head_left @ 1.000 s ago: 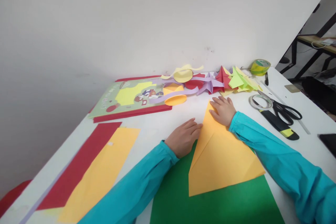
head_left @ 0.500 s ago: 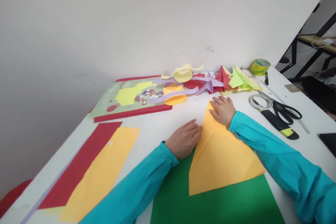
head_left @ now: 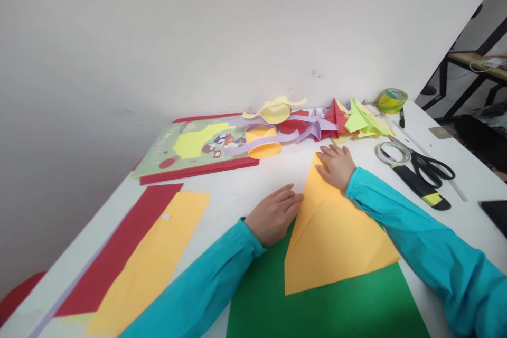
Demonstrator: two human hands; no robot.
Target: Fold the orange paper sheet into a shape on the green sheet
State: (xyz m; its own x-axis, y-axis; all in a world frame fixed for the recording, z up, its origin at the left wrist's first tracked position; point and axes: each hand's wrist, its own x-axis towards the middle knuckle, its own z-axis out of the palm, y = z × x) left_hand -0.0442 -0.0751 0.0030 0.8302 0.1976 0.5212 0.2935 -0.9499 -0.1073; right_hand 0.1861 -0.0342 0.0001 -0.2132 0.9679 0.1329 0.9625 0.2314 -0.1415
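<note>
In front of me a folded sheet of orange paper (head_left: 336, 237) lies partly over a green sheet (head_left: 328, 311), its pointed end toward the wall. A diagonal crease or flap edge runs along its left part. My right hand (head_left: 336, 166) rests on the upper tip with its fingers spread, pressing on the paper. My left hand (head_left: 274, 215) is at the sheet's left edge, fingers stretched out and the tips at or just beside the paper; whether they touch cannot be made out. Neither hand grasps anything.
Red paper (head_left: 122, 248) and an orange strip (head_left: 158, 259) lie at left. Behind are a picture book (head_left: 158, 153), paper circles and ribbons (head_left: 264, 150), and folded paper stars (head_left: 317, 127). Scissors (head_left: 430, 166), clear tape (head_left: 393, 153), a utility knife (head_left: 422, 188) and yellow-green tape (head_left: 392, 101) sit at right.
My left hand has shifted slightly left and down along the paper's edge. My right hand and the orange sheet stay practically in place.
</note>
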